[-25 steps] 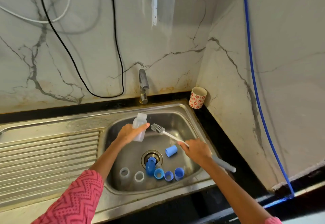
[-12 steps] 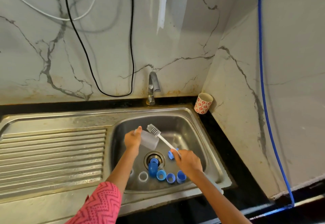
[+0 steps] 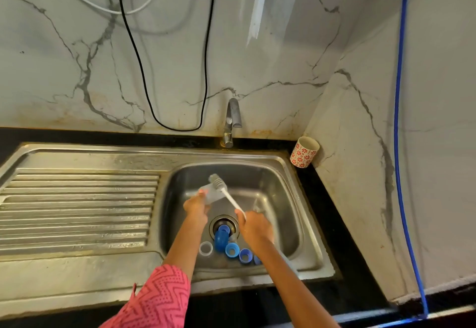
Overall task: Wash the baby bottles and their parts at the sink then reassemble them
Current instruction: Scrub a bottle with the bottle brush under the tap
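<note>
Over the steel sink basin (image 3: 291, 199), my left hand (image 3: 195, 208) grips a clear baby bottle (image 3: 212, 195) lying on its side, mouth toward the right. My right hand (image 3: 253, 228) holds the white handle of a bottle brush (image 3: 219, 182); its grey bristle head sits at the bottle's mouth. On the basin floor near the drain lie blue bottle parts: a blue cap piece (image 3: 221, 237), two blue rings (image 3: 231, 249) (image 3: 244, 255), and a clear ring (image 3: 206, 248).
A tap (image 3: 231, 121) stands behind the basin, no water running. A ribbed drainboard (image 3: 77, 206) lies to the left. A floral cup (image 3: 304, 151) sits in the back right corner. Black and white cables hang on the marble wall; a blue hose (image 3: 399, 147) runs down the right.
The bottle went from upright to lying on its side in my left hand. The brush head has moved up to the bottle's mouth. The camera view shifted left.
</note>
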